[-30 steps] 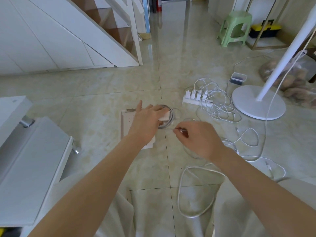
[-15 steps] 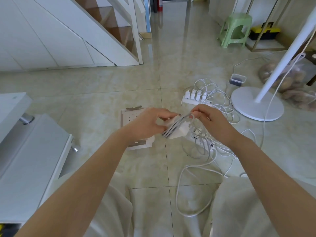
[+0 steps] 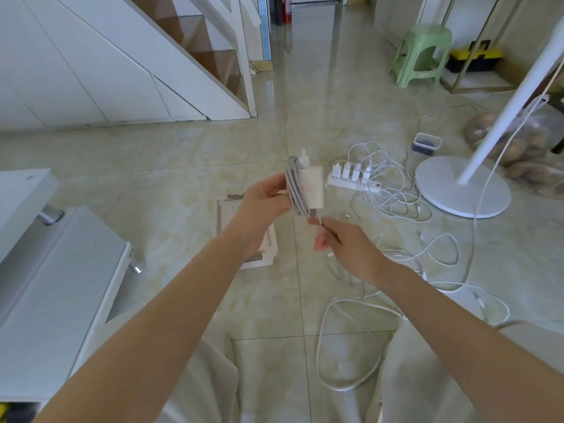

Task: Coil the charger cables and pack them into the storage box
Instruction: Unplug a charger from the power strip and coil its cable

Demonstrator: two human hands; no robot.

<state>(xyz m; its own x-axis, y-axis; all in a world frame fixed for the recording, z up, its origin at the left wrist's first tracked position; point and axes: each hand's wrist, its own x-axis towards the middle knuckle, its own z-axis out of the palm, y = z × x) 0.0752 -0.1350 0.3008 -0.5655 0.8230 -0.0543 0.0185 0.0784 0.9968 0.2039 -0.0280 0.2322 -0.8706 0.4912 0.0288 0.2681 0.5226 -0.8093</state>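
Note:
My left hand [image 3: 263, 206] holds a white charger brick [image 3: 312, 187] upright in front of me, with grey cable coils [image 3: 293, 190] wound against its left side. Just below the brick, my right hand [image 3: 345, 245] pinches the loose end of that cable. Under my left hand a flat white storage box [image 3: 227, 213] lies on the floor, partly hidden by hand and forearm. A white power strip [image 3: 351, 181] with several plugged chargers lies further right among tangled white cables [image 3: 393, 190]. More loose white cable [image 3: 345, 346] loops across the floor near my knees.
A white fan base [image 3: 457, 190] and its pole stand at right, with a small clear container [image 3: 425, 144] behind. A green stool [image 3: 422, 53] and a yellow toolbox [image 3: 474, 58] sit at the back right. White furniture [image 3: 45, 288] is at left, stairs behind.
The charger with its coils has been lifted from near the floor to upright in my left hand. My right hand moved from the coil's top down to the cable end below it.

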